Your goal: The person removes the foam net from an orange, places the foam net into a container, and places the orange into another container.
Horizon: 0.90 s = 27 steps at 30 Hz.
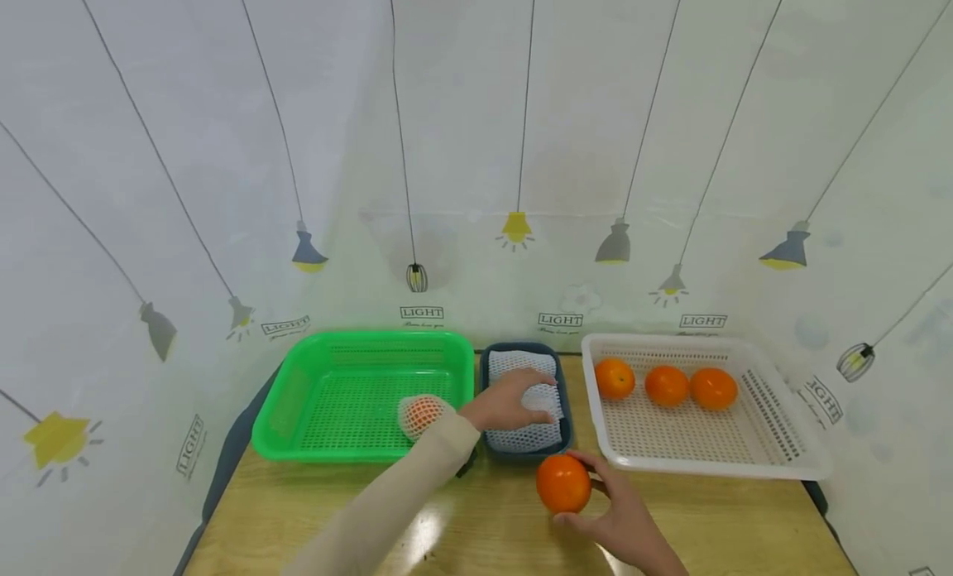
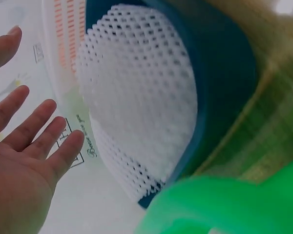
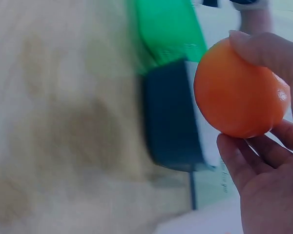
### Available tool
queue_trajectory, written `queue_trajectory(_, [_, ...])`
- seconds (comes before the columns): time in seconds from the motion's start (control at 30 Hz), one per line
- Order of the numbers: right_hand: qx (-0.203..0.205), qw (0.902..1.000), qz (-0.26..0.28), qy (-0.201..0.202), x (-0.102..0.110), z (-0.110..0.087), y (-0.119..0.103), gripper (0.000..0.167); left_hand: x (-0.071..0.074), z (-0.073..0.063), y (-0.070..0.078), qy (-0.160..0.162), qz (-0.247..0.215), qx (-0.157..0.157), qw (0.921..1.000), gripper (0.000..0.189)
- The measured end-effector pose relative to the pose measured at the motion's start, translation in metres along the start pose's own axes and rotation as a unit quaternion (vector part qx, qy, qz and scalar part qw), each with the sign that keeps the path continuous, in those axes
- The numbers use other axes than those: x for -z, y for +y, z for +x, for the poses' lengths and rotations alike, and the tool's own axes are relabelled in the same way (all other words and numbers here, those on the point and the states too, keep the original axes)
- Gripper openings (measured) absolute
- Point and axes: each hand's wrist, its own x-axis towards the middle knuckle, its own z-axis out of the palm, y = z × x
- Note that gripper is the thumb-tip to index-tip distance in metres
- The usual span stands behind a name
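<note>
My right hand (image 1: 624, 516) grips an orange (image 1: 563, 484) between thumb and fingers, in front of the small dark blue basket (image 1: 569, 434). In the right wrist view the thumb lies on one side of the fruit and the fingers support the other. White foam net sleeves (image 1: 521, 362) fill the blue basket. Over them reaches my left hand (image 1: 508, 402), empty, its fingers spread apart in the left wrist view. An orange in a white foam net (image 1: 423, 415) sits in the green basket (image 1: 357, 455), partly behind the left forearm.
To the right stands a white basket (image 1: 715, 469) with three bare oranges (image 1: 667, 386) near its back left. All the baskets stand on a wooden table (image 1: 476, 526). Behind them rises a wall covering (image 1: 462, 146) printed with hanging lamps.
</note>
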Motion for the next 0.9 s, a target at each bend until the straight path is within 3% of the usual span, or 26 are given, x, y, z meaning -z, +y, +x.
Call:
queue_trajectory(0.23, [0.068,0.9964,-0.012,0.048,0.033,0.001,-0.012,0.079,-0.020,-0.005,0.014,0.013,-0.040,-0.023,0.9988,0.058])
queue_trajectory(0.4, [0.101,0.9910,-0.028,0.083,0.057,0.000,-0.019,0.075,-0.040,-0.004,0.028,0.037,-0.017,-0.075,0.9964,0.050])
queue_trajectory(0.6, [0.086,0.9854,-0.079,0.124,0.091,0.007,-0.020,0.072,-0.062,0.002,0.044,0.048,-0.002,-0.132,0.9901,0.045])
queue_trajectory(0.77, [0.065,0.9820,-0.114,0.136,0.120,0.019,-0.015,0.075,-0.076,0.008,0.056,0.034,0.010,-0.153,0.9876,0.041])
queue_trajectory(0.9, [0.035,0.9816,-0.138,0.127,0.141,0.028,-0.005,0.081,-0.087,0.012,0.063,0.024,0.048,-0.157,0.9861,0.037])
